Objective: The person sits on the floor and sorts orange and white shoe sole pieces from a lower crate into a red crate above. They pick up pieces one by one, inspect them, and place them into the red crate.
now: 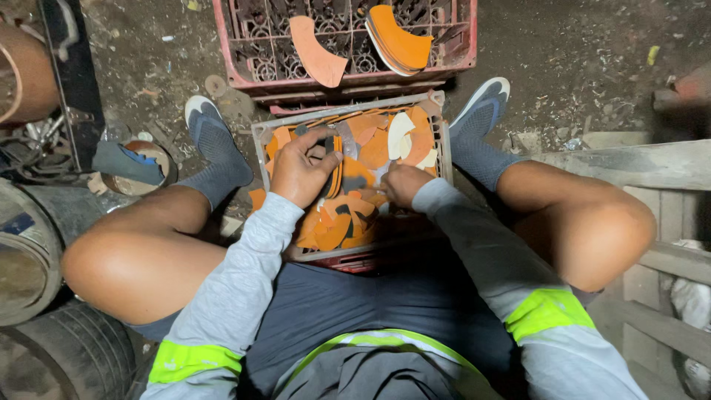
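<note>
Left grip [300,169] pinching stacked orange pieces [333,174] inside crate rim [255,137] — right grip [404,185] unclear.

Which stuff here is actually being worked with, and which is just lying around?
In hand:
- left hand gripping a stack of orange cut pieces
- right hand down among loose orange pieces
- grey crate holding them

Lying about:
- red crate with curved orange pieces
- round tin on the floor
- tyre
- wooden frame

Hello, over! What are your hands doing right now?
Left hand gripping stacked orange pieces. Right hand digging in grey crate. Nothing blocking.
</note>
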